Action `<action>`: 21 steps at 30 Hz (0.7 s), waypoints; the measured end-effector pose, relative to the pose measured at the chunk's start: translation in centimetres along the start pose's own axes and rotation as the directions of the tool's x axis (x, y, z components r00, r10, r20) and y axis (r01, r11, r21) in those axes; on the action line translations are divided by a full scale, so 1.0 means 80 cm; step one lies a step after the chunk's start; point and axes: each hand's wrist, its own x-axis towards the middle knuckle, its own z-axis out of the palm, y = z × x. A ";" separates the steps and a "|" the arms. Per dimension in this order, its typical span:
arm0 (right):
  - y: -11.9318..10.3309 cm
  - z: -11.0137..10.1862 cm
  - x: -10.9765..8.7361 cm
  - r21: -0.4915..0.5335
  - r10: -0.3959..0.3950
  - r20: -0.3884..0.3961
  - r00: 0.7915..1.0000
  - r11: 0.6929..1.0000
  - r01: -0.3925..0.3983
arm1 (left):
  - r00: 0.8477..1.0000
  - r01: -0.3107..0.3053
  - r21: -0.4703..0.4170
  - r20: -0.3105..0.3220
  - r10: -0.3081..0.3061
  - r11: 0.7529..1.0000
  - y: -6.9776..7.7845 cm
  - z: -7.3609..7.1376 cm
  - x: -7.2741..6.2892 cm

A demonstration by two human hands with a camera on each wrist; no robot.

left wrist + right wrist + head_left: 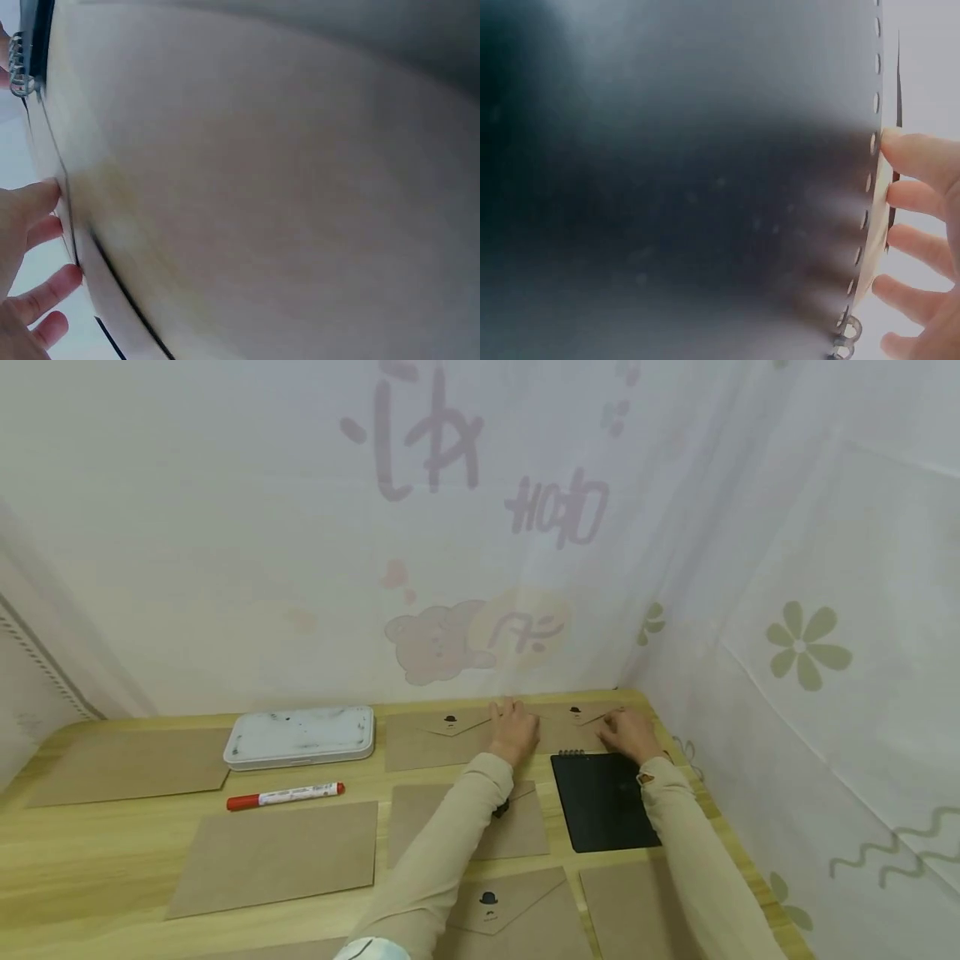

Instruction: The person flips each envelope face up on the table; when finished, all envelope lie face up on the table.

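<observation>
Along the back of the table lie two kraft-paper envelopes with pointed flaps and a small printed hat and moustache. My left hand (515,732) rests where the left one (412,747) meets the right one (555,720). Its fingers are spread, and in the left wrist view the fingertips (69,276) touch the paper's edge. At the right envelope's right end is my right hand (632,735), fingers loosely bent and fingertips at the paper. Just in front of that hand lies a black spiral-bound notebook (603,802), partly under the wrist. Its punched edge shows large in the right wrist view.
More brown envelopes lie nearer me, including one (517,910) with a printed flap and a plain-sided one (285,856). A white tin case (300,737) and a red-capped marker (285,796) are on the left. Printed white curtains (225,568) hang behind and at the right.
</observation>
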 end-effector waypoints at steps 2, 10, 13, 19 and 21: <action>0.000 0.000 -0.001 0.002 0.003 -0.005 1.000 1.000 -0.003 | 1.000 0.001 -0.007 -0.004 -0.001 1.000 -0.001 -0.002 0.001; -0.007 -0.012 -0.011 0.342 -0.005 -0.146 0.989 0.938 0.056 | 0.991 -0.020 -0.230 -0.134 -0.011 0.973 -0.022 -0.028 -0.016; -0.013 -0.027 -0.022 0.427 0.005 -0.178 0.984 0.901 0.073 | 0.994 -0.066 -0.260 -0.097 0.042 0.963 -0.021 -0.047 -0.036; -0.020 -0.056 -0.072 0.477 -0.077 -0.070 0.995 0.873 0.101 | 0.937 -0.153 -0.431 0.224 0.269 0.889 0.001 -0.095 -0.091; -0.019 -0.064 -0.098 0.489 -0.122 -0.005 0.992 0.865 0.109 | 0.918 -0.142 -0.501 0.257 0.303 0.854 0.012 -0.106 -0.112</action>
